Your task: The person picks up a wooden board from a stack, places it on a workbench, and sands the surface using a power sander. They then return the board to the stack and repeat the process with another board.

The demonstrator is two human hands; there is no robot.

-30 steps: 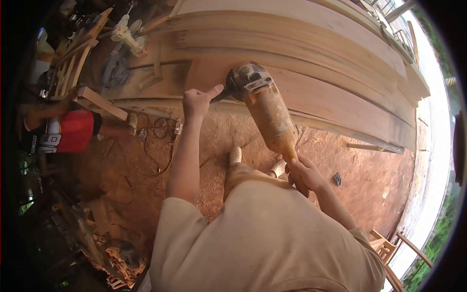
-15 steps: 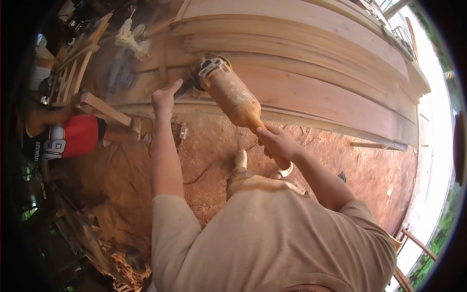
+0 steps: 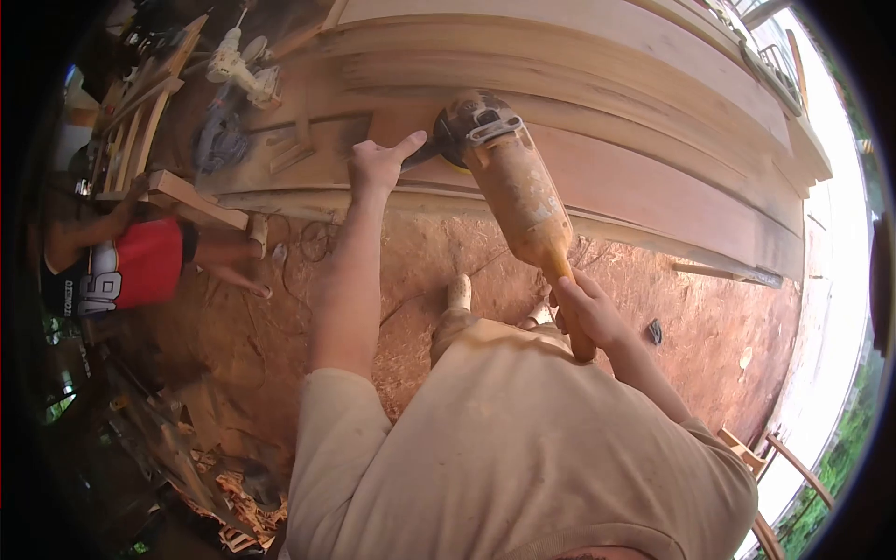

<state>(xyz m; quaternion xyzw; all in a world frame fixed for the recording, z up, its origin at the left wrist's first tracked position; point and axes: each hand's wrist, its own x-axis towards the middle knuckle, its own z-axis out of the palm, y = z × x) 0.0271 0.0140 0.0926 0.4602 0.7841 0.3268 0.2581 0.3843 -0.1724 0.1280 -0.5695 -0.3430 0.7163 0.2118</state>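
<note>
A dusty orange angle grinder (image 3: 519,196) lies slantwise between my two hands, its head and disc against a wooden plank (image 3: 607,173). My left hand (image 3: 375,166) is closed round the black side handle (image 3: 422,153), thumb stretched along it. Around the narrow rear grip, near my shirt, are the fingers of my right hand (image 3: 590,308). The disc is mostly hidden under the tool's head; a bit of its yellow edge shows.
Long boards (image 3: 560,79) are stacked behind the plank. A cordless drill (image 3: 245,70) and a blue-grey power tool (image 3: 220,138) rest at the upper left. At the left, a person in red (image 3: 149,264) is beside a wooden beam (image 3: 198,200). A cable crosses the dirt floor (image 3: 411,252).
Both my hands and the grinder have moved to the right along the plank. The rear grip has also come lower, closer to my body. The person at the left has shifted a leg.
</note>
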